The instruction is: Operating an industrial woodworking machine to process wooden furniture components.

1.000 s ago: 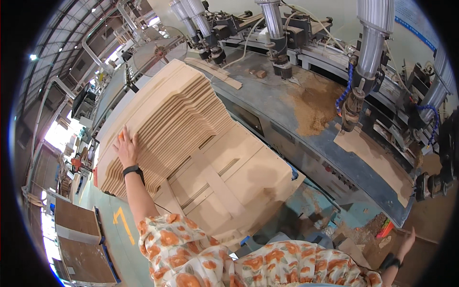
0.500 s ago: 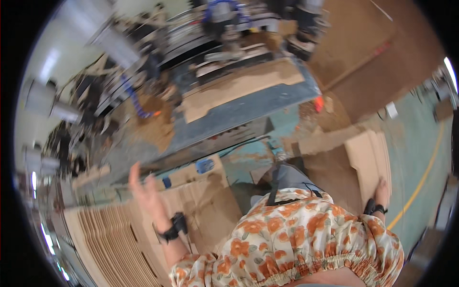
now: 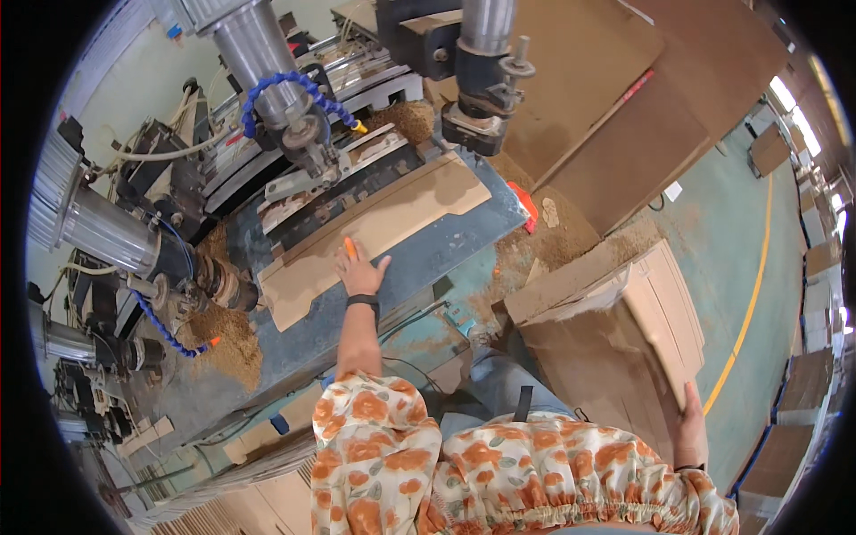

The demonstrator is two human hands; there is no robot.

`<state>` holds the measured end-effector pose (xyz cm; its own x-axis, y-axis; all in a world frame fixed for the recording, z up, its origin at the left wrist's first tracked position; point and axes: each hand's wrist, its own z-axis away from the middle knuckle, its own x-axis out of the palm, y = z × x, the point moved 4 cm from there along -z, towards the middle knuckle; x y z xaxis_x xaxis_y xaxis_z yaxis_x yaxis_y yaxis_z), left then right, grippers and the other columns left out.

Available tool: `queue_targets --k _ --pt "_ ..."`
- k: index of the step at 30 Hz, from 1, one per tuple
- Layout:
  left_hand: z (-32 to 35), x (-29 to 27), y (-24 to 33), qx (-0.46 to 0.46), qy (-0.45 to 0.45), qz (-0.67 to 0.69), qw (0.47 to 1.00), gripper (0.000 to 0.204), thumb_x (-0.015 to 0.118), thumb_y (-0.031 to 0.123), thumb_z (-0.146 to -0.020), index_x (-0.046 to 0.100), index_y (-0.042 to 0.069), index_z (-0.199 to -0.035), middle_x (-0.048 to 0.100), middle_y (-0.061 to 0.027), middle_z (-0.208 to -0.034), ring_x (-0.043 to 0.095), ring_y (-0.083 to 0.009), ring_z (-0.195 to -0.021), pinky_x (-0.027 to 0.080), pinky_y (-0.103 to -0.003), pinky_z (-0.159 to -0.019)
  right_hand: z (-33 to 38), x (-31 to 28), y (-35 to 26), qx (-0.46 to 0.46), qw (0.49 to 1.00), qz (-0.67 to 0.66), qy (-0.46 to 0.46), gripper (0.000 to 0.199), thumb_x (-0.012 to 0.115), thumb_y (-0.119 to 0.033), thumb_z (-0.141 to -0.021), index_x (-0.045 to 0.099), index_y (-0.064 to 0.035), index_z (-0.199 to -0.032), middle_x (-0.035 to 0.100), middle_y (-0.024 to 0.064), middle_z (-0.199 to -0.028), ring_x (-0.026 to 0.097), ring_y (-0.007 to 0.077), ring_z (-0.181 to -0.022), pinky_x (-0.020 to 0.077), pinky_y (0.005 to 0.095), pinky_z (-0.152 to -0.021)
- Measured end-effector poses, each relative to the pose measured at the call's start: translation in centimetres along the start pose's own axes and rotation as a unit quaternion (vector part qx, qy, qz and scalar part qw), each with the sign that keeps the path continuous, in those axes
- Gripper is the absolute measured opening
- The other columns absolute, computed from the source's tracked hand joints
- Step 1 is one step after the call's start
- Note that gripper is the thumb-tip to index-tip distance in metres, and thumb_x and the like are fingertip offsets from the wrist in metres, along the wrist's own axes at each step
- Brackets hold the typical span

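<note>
A light brown shaped board [image 3: 374, 232] lies flat on the blue-grey machine table [image 3: 446, 254], under the drilling heads. My left hand [image 3: 359, 269] rests palm down on the board's near edge with fingers spread; one fingertip wears an orange cover and the wrist a black band. Far to the right and low, my right hand [image 3: 692, 417] grips the near edge of the top board of a stack of similar boards [image 3: 660, 312] standing beside me.
Two vertical spindles with a blue segmented hose [image 3: 294, 98] hang over the table. Sawdust piles [image 3: 227, 343] lie on the machine and the floor. Large brown panels [image 3: 642, 107] lean at the back right. A yellow line [image 3: 753, 285] crosses the green floor.
The view has swung from a stack of boards on my left to the machine. My left hand left that stack and now lies on the board on the table; my right hand holds the right-hand stack.
</note>
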<state>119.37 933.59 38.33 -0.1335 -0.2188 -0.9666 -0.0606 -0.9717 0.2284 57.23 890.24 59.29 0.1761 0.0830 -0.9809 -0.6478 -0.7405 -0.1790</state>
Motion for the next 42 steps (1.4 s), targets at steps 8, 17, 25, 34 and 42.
queue_targets --k 8,17,25,34,42 --pt "8.8 0.8 0.8 0.082 0.107 -0.064 0.989 0.097 0.056 0.068 -0.072 0.028 0.008 -0.143 0.031 -0.0167 -0.145 0.023 -0.0317 -0.136 0.014 -0.058 -0.109 -19.3 -0.5 -18.4 -0.252 0.966 -0.051 -0.027 0.047 0.054 0.006 -0.075 0.057 -0.0087 -0.12 0.063 0.0208 -0.103 0.06 0.0402 -0.089 0.0502 0.0425 -0.077" --pt "17.0 -3.4 -5.1 0.232 0.156 0.001 0.96 0.041 0.052 0.009 -0.078 0.055 0.011 -0.118 0.052 -0.0088 -0.109 0.05 -0.0269 -0.106 0.036 -0.05 -0.101 -30.7 13.5 -46.5 -0.554 0.813 -0.048 -0.171 0.035 0.05 -0.002 -0.079 0.06 -0.0117 -0.111 0.064 0.0173 -0.099 0.062 0.0365 -0.087 0.0504 0.0422 -0.071" --pt "29.1 -19.3 -7.2 0.217 -0.01 -0.079 0.973 0.028 0.056 0.013 -0.076 0.058 0.01 -0.103 0.058 -0.0095 -0.105 0.058 -0.0259 -0.1 0.046 -0.037 -0.093 -28.7 27.9 -54.3 -0.639 0.761 -0.069 -0.088 0.038 0.053 -0.015 -0.085 0.051 -0.0142 -0.124 0.056 0.0179 -0.12 0.054 0.0338 -0.112 0.0466 0.0406 -0.091" --pt "46.2 -27.8 -10.3 -0.053 0.084 -0.27 0.958 0.028 0.057 0.009 -0.079 0.062 0.008 -0.106 0.061 -0.0112 -0.108 0.061 -0.0277 -0.098 0.05 -0.041 -0.087 -28.9 35.2 -61.2 -0.668 0.738 -0.083 -0.042 0.059 0.065 -0.032 -0.08 0.046 -0.0148 -0.133 0.045 0.0134 -0.135 0.037 0.0343 -0.127 0.0318 0.0452 -0.105" --pt "67.1 -24.8 -13.6 -0.388 0.25 -0.268 0.846 0.047 0.054 -0.006 -0.074 0.057 0.008 -0.119 0.061 -0.0093 -0.116 0.06 -0.0291 -0.101 0.051 -0.038 -0.085 -27.9 35.6 -63.1 -0.631 0.769 -0.073 -0.075 0.055 0.062 -0.02 -0.084 0.043 -0.0131 -0.135 0.043 0.0194 -0.135 0.041 0.037 -0.123 0.0362 0.042 -0.102"
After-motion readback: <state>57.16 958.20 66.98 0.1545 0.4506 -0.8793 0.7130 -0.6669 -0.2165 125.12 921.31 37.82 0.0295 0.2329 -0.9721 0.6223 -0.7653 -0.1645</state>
